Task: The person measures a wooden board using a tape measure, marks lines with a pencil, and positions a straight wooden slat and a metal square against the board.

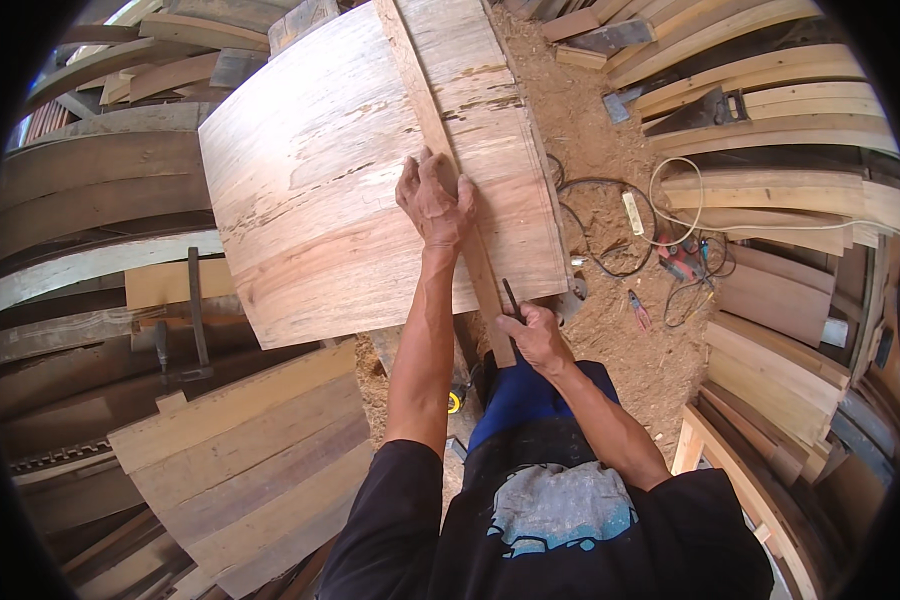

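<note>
A large pale plywood sheet [320, 190] with dark worm-like marks lies in front of me, its near edge close to my waist. A long, straight wooden strip [420, 90] runs over it from the far edge toward me, its near end past the sheet's edge. My left hand [436, 205] bears down on the strip with curled fingers, the thumb at its right side. Near the strip's lower end, my right hand [538, 338] is closed around a thin dark pencil [510, 296], which points up and away over the sheet's near edge.
Sawdust covers the floor [595, 170]. At right lie pliers [639, 311], a red power tool [678, 258], a white power strip [632, 213] with cables, and a handsaw [700, 112] on stacked boards. At left, a bar clamp [197, 310] stands beside joined planks [250, 450].
</note>
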`<state>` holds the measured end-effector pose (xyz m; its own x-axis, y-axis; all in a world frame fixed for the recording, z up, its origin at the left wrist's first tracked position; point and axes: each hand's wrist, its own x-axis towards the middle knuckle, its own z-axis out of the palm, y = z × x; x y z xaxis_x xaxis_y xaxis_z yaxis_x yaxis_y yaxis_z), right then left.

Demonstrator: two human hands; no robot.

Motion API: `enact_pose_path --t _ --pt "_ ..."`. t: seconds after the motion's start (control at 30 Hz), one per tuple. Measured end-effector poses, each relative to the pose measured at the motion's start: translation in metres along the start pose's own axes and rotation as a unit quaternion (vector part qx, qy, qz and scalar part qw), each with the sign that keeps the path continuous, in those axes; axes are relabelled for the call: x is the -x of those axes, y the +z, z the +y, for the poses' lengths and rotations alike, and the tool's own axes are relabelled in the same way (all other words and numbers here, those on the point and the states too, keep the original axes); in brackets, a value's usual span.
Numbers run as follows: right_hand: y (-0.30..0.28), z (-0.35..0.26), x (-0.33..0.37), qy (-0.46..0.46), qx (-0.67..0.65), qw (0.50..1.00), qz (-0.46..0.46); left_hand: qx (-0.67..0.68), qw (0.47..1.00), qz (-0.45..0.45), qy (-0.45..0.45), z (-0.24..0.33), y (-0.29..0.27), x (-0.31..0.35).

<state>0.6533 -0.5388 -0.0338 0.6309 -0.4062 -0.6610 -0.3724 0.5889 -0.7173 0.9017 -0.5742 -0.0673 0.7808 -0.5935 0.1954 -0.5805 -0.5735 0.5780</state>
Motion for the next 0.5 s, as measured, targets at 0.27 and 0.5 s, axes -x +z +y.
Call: enact_pose_path --t 0.27,0.5 --pt "-0.001 -0.006 -0.002 -0.042 0.163 0.985 0.033 0.002 1.0 0.02 0.01 -0.005 0.0 0.001" --pt "0.002 0.005 -0.005 0.008 -0.007 1.0 -0.004 -0.002 1.0 0.002 -0.001 -0.001 -0.005 -0.001"
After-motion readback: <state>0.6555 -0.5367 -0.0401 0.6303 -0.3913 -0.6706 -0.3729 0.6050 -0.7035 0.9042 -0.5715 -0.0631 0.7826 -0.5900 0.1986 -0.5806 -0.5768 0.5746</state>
